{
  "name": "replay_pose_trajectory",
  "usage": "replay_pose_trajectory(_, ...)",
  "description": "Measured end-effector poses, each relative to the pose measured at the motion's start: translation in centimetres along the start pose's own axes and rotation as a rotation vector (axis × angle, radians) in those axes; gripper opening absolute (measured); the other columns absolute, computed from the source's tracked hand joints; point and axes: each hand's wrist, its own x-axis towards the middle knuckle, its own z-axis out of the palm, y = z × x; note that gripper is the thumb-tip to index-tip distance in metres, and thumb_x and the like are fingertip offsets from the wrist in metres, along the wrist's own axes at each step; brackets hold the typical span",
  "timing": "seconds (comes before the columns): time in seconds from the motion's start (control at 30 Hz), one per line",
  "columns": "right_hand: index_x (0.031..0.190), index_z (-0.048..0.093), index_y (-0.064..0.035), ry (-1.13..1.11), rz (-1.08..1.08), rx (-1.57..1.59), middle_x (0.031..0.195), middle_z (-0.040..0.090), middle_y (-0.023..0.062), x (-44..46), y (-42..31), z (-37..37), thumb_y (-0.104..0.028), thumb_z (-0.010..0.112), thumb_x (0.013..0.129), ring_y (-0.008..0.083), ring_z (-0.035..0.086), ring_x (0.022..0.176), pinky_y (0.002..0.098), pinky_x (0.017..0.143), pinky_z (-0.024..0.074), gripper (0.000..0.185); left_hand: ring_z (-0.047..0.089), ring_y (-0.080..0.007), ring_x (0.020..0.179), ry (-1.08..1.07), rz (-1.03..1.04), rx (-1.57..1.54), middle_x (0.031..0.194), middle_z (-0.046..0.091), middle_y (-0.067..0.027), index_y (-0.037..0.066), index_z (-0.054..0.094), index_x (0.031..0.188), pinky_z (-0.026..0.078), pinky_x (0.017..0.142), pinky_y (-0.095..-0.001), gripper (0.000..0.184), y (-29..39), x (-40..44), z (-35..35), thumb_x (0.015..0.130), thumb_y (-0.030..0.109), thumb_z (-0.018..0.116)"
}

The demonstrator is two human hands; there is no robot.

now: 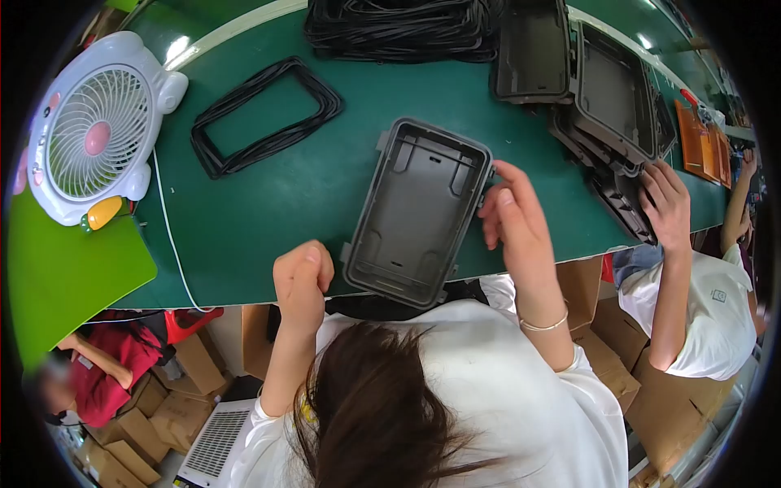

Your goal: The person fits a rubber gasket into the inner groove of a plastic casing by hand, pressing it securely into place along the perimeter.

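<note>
One gray case (pixel 419 211) on table (pixel 252 228) | left hand (pixel 301 279) clenched | right hand (pixel 519 215) beside case, grip unclear

A dark grey plastic box shell (pixel 420 213) is set with its open side facing up, and its bare interior is exposed. A rectangular outline with rounded corners is formed by its raised walls. Small tabs are carried on the left edge, and lugs are seen along the right. The floor is marked by a small dark slot near each end and by moulded shapes towards the corners. The shell is angled, its far end slanted rightward, at the front of the green table (pixel 244 220), whose near edge is overlapped.
</note>
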Motion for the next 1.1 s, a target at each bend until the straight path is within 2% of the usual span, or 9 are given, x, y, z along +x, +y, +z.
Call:
replay_pose_trajectory(0.2,0.118,0.057,-0.0001,0.043,-0.172,-0.128,0.083,0.057,0.0049,2.0,0.3,0.4,-0.019,0.043,0.1,0.0125,0.052,0.071,0.026,0.066,0.0443,0.029,0.047,-0.0076,0.052,0.232,-0.211,-0.037,0.063,0.051,-0.003,0.001,0.053,0.083,0.035,0.048,-0.0206,0.033,2.4,6.0,4.3,0.1,0.026,0.038)
replay_pose_trajectory(0.3,0.111,0.059,0.0019,0.035,-0.268,-0.297,0.086,0.059,0.0103,3.8,-0.3,0.9,-0.013,0.046,0.097,0.0196,0.055,0.076,0.0308,0.073,0.0457,0.024,0.054,-0.0082,0.058,0.102,-0.335,-0.102,0.064,0.053,-0.0018,0.002,0.054,0.085,0.039,0.05,-0.0204,0.033,2.1,8.2,4.4,0.101,0.027,0.039)
replay_pose_trajectory(0.33,0.109,0.059,0.0024,0.03,-0.293,-0.364,0.087,0.06,0.0122,4.2,-0.5,1.1,-0.011,0.047,0.096,0.0218,0.056,0.078,0.0321,0.075,0.0459,0.022,0.047,-0.0081,0.056,0.09,-0.368,-0.077,0.061,0.049,-0.0026,0.002,0.051,0.08,0.036,0.05,-0.0234,0.033,2.3,8.5,4.8,0.101,0.026,0.041)
replay_pose_trajectory(0.43,0.11,0.058,0.0033,0.014,-0.334,-0.421,0.09,0.059,0.0018,4.8,-0.5,1.6,-0.009,0.047,0.097,0.0105,0.052,0.084,0.0239,0.078,0.0421,0.021,0.037,-0.0097,0.054,0.15,0.005,0.282,0.058,0.043,-0.0051,0.001,0.045,0.074,0.033,0.049,-0.0278,0.035,0.8,9.2,5.8,0.1,0.024,0.044)
replay_pose_trajectory(0.57,0.108,0.059,0.0028,-0.039,-0.214,-0.215,0.093,0.06,0.0019,5.1,0.2,1.7,-0.009,0.045,0.098,0.0076,0.05,0.083,0.0208,0.076,0.0413,0.02,0.031,-0.0101,0.055,0.16,-0.077,0.318,0.056,0.036,-0.006,0.001,0.039,0.071,0.03,0.049,-0.0309,0.034,1.4,8.8,6.1,0.099,0.019,0.049)
replay_pose_trajectory(0.67,0.107,0.06,0.0025,0.051,-0.348,-0.307,0.086,0.06,0.0071,5.4,0.6,2.0,-0.008,0.049,0.095,0.0142,0.053,0.077,0.0275,0.072,0.044,0.019,0.03,-0.0099,0.055,0.162,-0.086,0.31,0.056,0.036,-0.0048,0.001,0.039,0.071,0.03,0.048,-0.0312,0.034,1.1,8.7,6.1,0.099,0.018,0.049)
replay_pose_trajectory(0.83,0.107,0.063,0.0041,-0.116,0.035,0.158,0.086,0.064,0.0062,5.4,-0.8,0.5,-0.015,0.045,0.099,0.0115,0.056,0.078,0.0257,0.073,0.0459,0.027,0.03,-0.0098,0.054,0.194,-0.016,0.206,0.055,0.036,-0.0047,0.0,0.04,0.07,0.029,0.048,-0.0316,0.034,0.6,8.8,6.1,0.099,0.017,0.049)
replay_pose_trajectory(0.97,0.107,0.063,0.0046,-0.037,-0.206,-0.149,0.088,0.066,0.0041,5.8,0.1,2.1,-0.019,0.042,0.102,0.0091,0.058,0.079,0.0236,0.075,0.0474,0.032,0.03,-0.0095,0.053,0.188,-0.111,0.229,0.054,0.034,-0.0044,0.0,0.041,0.068,0.028,0.047,-0.0315,0.036,1.1,9.3,6.2,0.099,0.017,0.049)
replay_pose_trajectory(1.1,0.106,0.063,0.0046,-0.139,-0.103,-0.168,0.09,0.066,0.0053,6.5,-0.7,1.6,-0.02,0.04,0.103,0.0095,0.059,0.083,0.0241,0.078,0.0469,0.034,0.03,-0.0095,0.053,0.176,-0.097,0.331,0.053,0.034,-0.0043,-0.001,0.042,0.067,0.029,0.048,-0.0314,0.038,1.9,9.6,6.1,0.099,0.018,0.049)
